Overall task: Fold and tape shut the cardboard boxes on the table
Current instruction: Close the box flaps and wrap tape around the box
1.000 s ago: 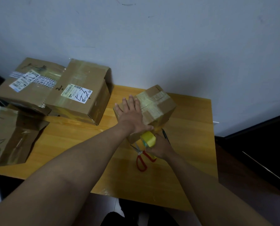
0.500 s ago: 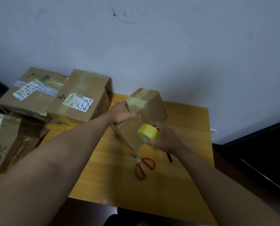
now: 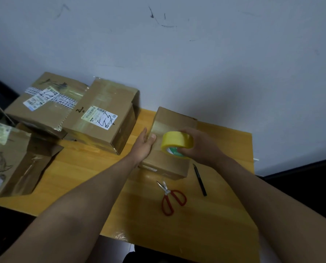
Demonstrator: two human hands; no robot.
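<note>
Cardboard, brown and creased, makes up the small box (image 3: 169, 149) lying flat on the wooden table (image 3: 224, 215) close to the wall, with a band of clear tape running across its top. The left hand (image 3: 144, 144) lies against the box's left side, fingers straight and together, the thumb resting on the top edge; it grips nothing. The right hand (image 3: 198, 147) holds a yellow tape roll (image 3: 177, 142) over the top of the box, fingers curled round the far side of the roll and the thumb pressed at its green-printed core. Red-handled scissors (image 3: 170, 197) lie on the table just in front of the box, blades toward it, and a black pen (image 3: 199, 179) lies beside them to the right. At the table's left end stand three larger boxes: a labelled box (image 3: 101, 114) nearest the small one, a striped-tape box (image 3: 46, 103) behind it, and an open-flapped box (image 3: 16, 160) at the near left edge.
</note>
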